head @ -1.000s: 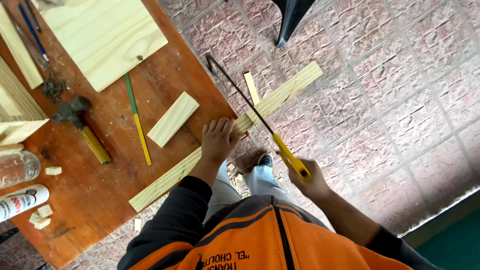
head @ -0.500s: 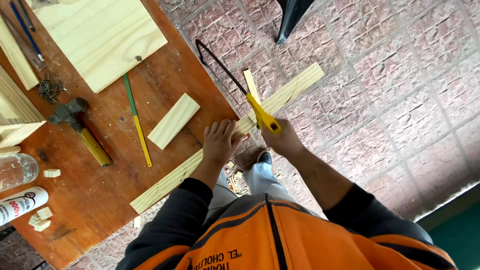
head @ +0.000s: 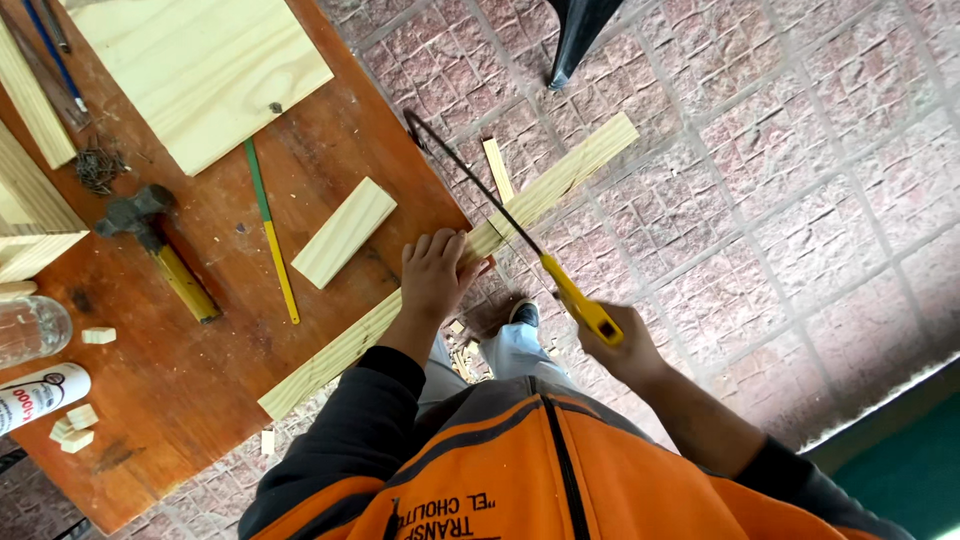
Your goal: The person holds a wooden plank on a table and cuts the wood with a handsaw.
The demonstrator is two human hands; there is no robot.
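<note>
A long pale wood strip (head: pixel 560 180) lies across the edge of the brown wooden table (head: pixel 190 380), with its far end hanging out over the brick floor. My left hand (head: pixel 436 272) presses flat on the strip at the table's edge. My right hand (head: pixel 618 345) grips the yellow handle of a black-framed saw (head: pixel 480 190). The saw blade crosses the strip just beyond my left hand's fingers.
On the table lie a short wood block (head: pixel 343 232), a green and yellow pencil-like stick (head: pixel 270 225), a hammer (head: pixel 150 240), a square pale board (head: pixel 205 70), several nails (head: pixel 98 165), a clear bottle (head: pixel 30 330) and a white tube (head: pixel 40 395). Small offcuts lie on the floor by my shoe (head: pixel 520 315).
My right hand pushed the saw forward across the strip, then drew it back toward me. My left hand stayed pressed on the strip.
</note>
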